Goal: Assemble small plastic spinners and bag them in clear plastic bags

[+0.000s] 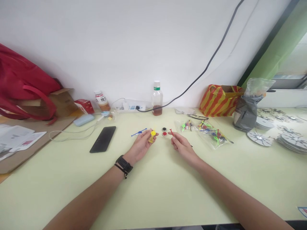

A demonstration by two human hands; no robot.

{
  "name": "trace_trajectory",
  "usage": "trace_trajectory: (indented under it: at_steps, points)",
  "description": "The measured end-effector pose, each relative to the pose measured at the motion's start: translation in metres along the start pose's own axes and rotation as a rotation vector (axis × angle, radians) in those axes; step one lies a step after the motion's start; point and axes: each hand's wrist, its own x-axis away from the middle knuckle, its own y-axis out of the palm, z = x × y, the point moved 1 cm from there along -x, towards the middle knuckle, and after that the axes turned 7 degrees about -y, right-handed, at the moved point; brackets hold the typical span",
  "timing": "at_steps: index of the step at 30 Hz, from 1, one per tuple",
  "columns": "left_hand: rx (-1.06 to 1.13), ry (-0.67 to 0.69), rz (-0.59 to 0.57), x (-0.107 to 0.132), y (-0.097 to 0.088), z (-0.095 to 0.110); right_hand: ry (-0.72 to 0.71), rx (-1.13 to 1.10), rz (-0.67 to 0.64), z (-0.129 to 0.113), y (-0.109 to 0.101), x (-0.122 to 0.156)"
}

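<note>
My left hand (142, 143) is closed on a small yellow plastic piece (153, 135) with a round upper part and a wider foot. Between the fingertips of my right hand (181, 145) is a thin red plastic stick (171, 131), its tip pointing up and away from me. A blue plastic stick with a wider middle (139, 132) lies on the table just beyond my left hand. Between the hands, a small black round piece (164, 129) and a small red round piece (164, 134) lie close together.
Clear bags of colourful plastic parts (213, 134) lie right of my right hand. A black phone (103, 139) lies at left. Along the wall stand a bottle (157, 99), a power strip (135, 106) with a black cable, and a striped bag (217, 102). Stacked discs (294, 142) sit far right.
</note>
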Motion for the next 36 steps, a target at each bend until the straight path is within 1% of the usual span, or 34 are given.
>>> trace_trajectory:
  at_steps: [2,7,10,12,15,18,20,23,25,27,29,33,34,36]
  points:
    - [0.014,0.003,0.029,-0.001,-0.001,0.001,-0.071,0.09,0.016,0.002,-0.003,-0.002]
    - [0.046,-0.007,0.082,-0.002,-0.002,0.005,-0.244,0.433,0.034,0.006,-0.012,-0.006]
    - [0.079,-0.067,0.117,-0.001,0.0,0.009,-0.297,0.5,0.06,0.01,-0.015,-0.007]
    - [0.033,-0.08,0.109,0.0,0.001,0.01,-0.314,0.511,0.07,0.013,-0.016,-0.007]
    - [-0.168,-0.004,0.088,0.0,-0.001,0.007,-0.353,0.562,0.064,0.015,-0.018,-0.008]
    - [-0.448,0.1,0.089,-0.001,-0.004,0.001,-0.379,0.599,0.041,0.015,-0.02,-0.008]
    - [-0.675,0.217,0.063,-0.001,-0.006,-0.002,-0.393,0.613,0.031,0.014,-0.02,-0.008]
    - [-1.019,0.454,0.021,0.003,-0.009,-0.004,-0.415,0.628,0.014,0.015,-0.02,-0.007]
    - [-1.165,0.569,0.015,0.006,-0.011,-0.002,-0.422,0.635,-0.008,0.014,-0.02,-0.006]
    - [-1.251,0.633,0.015,0.008,-0.012,0.001,-0.427,0.648,-0.03,0.014,-0.019,-0.005]
    - [-1.325,0.667,0.016,0.009,-0.011,0.005,-0.433,0.667,-0.046,0.013,-0.019,-0.005]
    - [-1.426,0.734,0.057,0.013,-0.004,0.012,-0.437,0.709,-0.081,0.01,-0.019,-0.004]
    - [-1.431,0.733,0.062,0.015,-0.001,0.011,-0.436,0.717,-0.09,0.01,-0.019,-0.004]
    - [-1.424,0.68,0.024,0.021,0.005,0.006,-0.434,0.724,-0.101,0.011,-0.018,-0.004]
